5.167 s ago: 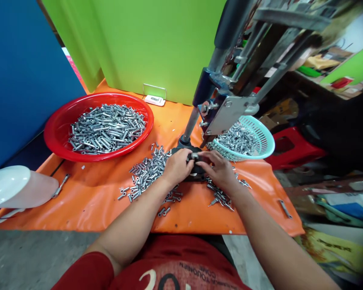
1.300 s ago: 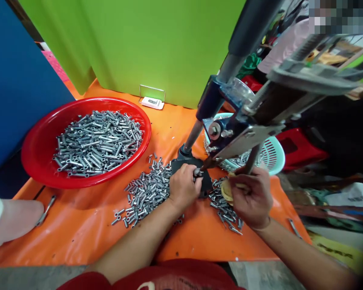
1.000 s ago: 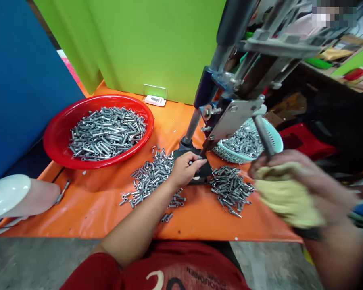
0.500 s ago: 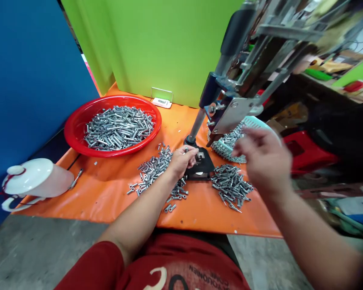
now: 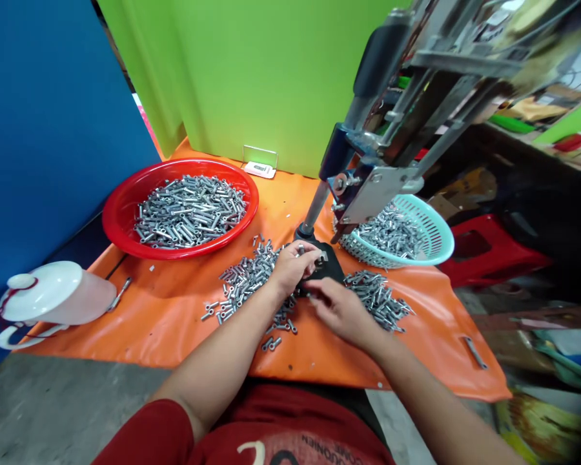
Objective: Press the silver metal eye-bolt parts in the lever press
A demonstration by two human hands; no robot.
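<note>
My left hand [image 5: 292, 267] rests on the black base [image 5: 330, 266] of a hand press [image 5: 368, 174], its fingers pinched on a small metal piece at the base. My right hand [image 5: 337, 310] hovers just in front of the base, fingers curled and slightly blurred; what they hold is unclear. A loose pile of small metal pins [image 5: 244, 284] lies left of the base, and a second pile [image 5: 380, 298] lies to its right.
A red bowl [image 5: 126, 206] full of metal pins stands at the left. A teal basket [image 5: 433, 229] with more pins sits behind the press. A white lidded jug [image 5: 53, 300] lies at the near left on the orange mat [image 5: 174, 310]. Green and blue panels wall the back.
My right hand let go of the press lever, swung down and came to the front of the base. My left hand stayed at the base.
</note>
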